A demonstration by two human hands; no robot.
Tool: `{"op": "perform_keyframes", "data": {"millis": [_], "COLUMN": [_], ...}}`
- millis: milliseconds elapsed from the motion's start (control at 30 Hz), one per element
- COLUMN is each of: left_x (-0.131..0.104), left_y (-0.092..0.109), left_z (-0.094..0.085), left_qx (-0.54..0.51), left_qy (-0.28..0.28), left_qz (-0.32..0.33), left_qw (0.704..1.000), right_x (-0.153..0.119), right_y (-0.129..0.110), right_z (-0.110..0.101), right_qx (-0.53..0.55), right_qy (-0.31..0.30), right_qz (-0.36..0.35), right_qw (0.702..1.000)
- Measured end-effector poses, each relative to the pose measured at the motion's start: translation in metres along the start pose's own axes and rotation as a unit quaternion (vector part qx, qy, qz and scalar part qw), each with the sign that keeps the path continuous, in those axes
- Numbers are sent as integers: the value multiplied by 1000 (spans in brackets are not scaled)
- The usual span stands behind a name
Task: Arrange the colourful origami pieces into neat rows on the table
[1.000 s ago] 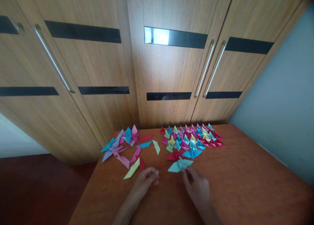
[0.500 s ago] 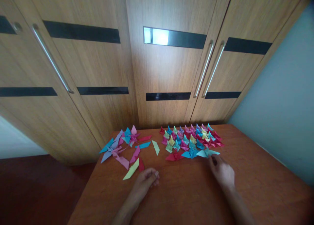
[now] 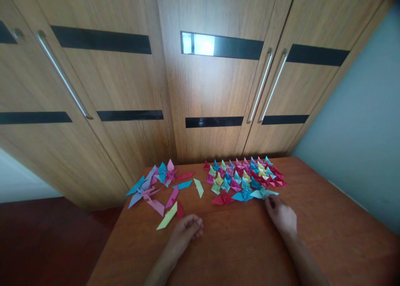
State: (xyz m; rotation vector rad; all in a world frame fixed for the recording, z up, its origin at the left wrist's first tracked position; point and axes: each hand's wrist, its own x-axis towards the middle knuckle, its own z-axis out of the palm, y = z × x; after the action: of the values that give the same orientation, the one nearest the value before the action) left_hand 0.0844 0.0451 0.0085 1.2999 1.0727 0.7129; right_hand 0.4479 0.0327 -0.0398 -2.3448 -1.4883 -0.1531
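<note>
A pale mint paper crane point(image 3: 260, 193) lies at the right end of the front row on the wooden table point(image 3: 231, 244). Its near edge is pinched in the fingers of my right hand point(image 3: 283, 217). Left of it sit a blue paper crane point(image 3: 242, 195) and a red paper crane point(image 3: 222, 199), wings spread. My left hand point(image 3: 186, 230) rests on the table with fingers curled together and nothing visible in them. Just beyond it are a yellow folded paper strip point(image 3: 168, 216) and a partly covered red piece point(image 3: 180, 210).
Behind the front row stand several rows of small colourful folded papers point(image 3: 236, 175). A loose pile of larger paper cranes point(image 3: 145, 190) and folded strips lies at the left. A wooden wardrobe point(image 3: 206, 144) rises behind the table, with a pale wall point(image 3: 353, 152) to the right.
My right hand has shifted very slightly left, still at the mint crane. The left hand stays put. The view has tilted a little.
</note>
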Motion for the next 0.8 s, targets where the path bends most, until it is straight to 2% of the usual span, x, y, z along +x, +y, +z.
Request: {"op": "perform_keyframes", "data": {"millis": [800], "left_x": [1], "left_y": [0], "left_z": [0], "left_qx": [-10], "left_qy": [-1], "left_qz": [-7], "left_qw": [1000], "right_x": [1], "right_y": [-6], "right_z": [-5], "right_qx": [9], "right_qy": [-20], "right_qz": [30], "right_qw": [999]}}
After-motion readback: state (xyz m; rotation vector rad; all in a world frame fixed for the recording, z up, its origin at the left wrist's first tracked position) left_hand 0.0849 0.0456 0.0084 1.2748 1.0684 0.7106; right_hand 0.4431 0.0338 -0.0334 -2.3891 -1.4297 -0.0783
